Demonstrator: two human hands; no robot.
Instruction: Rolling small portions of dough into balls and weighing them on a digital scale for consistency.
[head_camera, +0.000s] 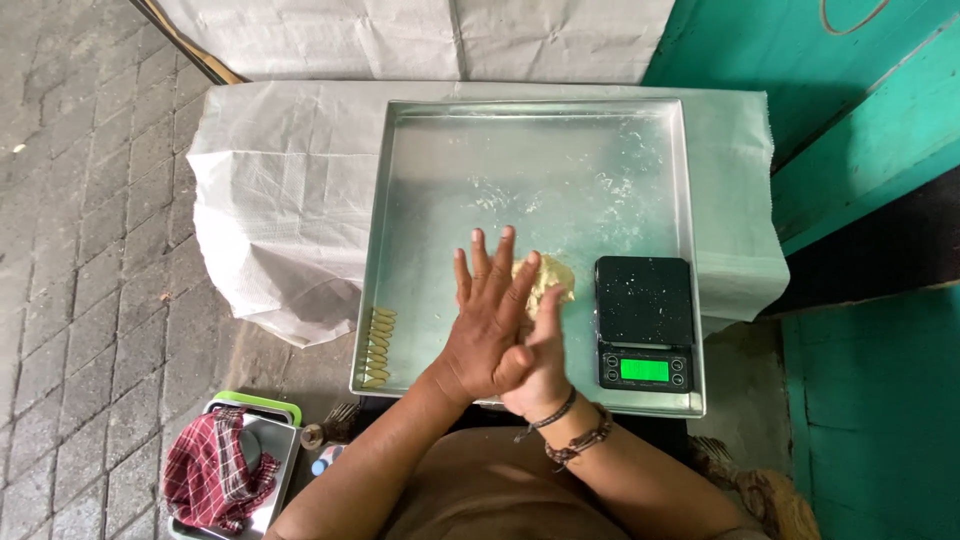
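A pale yellow lump of dough (549, 275) lies on a large metal tray (430, 200), near its front right. My left hand (487, 320) lies flat with fingers spread on top of my right hand (540, 365), and both press down on the dough's near side. The right hand is mostly covered by the left; its fingers reach under toward the dough. Beaded bracelets circle my right wrist. Several small shaped dough pieces (378, 347) sit in a column at the tray's front left corner.
A black digital kitchen scale (644, 320) with a lit green display stands on the tray's front right. The tray rests on a white woven sack (270, 200) over a low table. A container with a red checked cloth (215, 468) sits on the paved ground at lower left. Green wall to the right.
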